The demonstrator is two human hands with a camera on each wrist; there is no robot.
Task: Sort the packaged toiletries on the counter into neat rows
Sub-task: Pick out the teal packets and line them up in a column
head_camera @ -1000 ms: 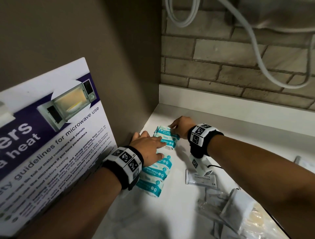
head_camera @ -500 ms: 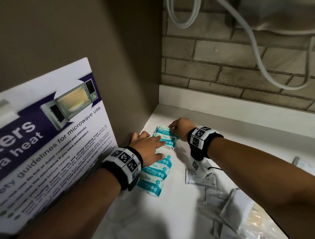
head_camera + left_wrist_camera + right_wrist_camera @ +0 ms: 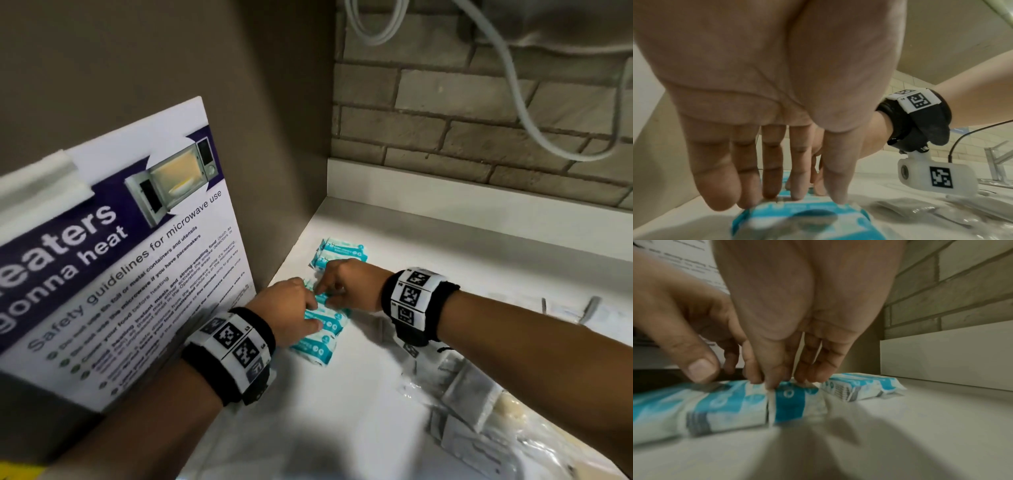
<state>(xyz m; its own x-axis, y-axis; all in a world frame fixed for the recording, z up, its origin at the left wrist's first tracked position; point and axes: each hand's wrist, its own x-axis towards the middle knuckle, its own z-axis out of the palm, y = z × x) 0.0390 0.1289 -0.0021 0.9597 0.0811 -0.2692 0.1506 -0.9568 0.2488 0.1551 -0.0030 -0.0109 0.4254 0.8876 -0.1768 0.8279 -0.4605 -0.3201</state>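
Head view, contents by size. Counter: white, smooth, running into a corner formed by a brown side panel and a brick wall with a white upstand at its foot. Microwave safety poster: purple and white, propped against the side panel at the counter's left edge. Cables: pale, looping down the brick wall. Clear and grey sachets: a loose scatter toward the counter's right and near edge, lettering too blurred to read. Wipe packets: soft pillow packs, white with teal bands and small round marks, lined up side by side in a row along the counter's left edge; two more wipe packs lie just beyond, nearer the back corner, apart from the row. Left hand: palm down on the row, fingers nearly straight, fingertips pressing the top of a packet, gripping nothing. Right hand: fingers bent downward, thumb and fingertips pinching the crimped seam of a packet at the row's far end. Both wrists carry black bands with square coded markers.
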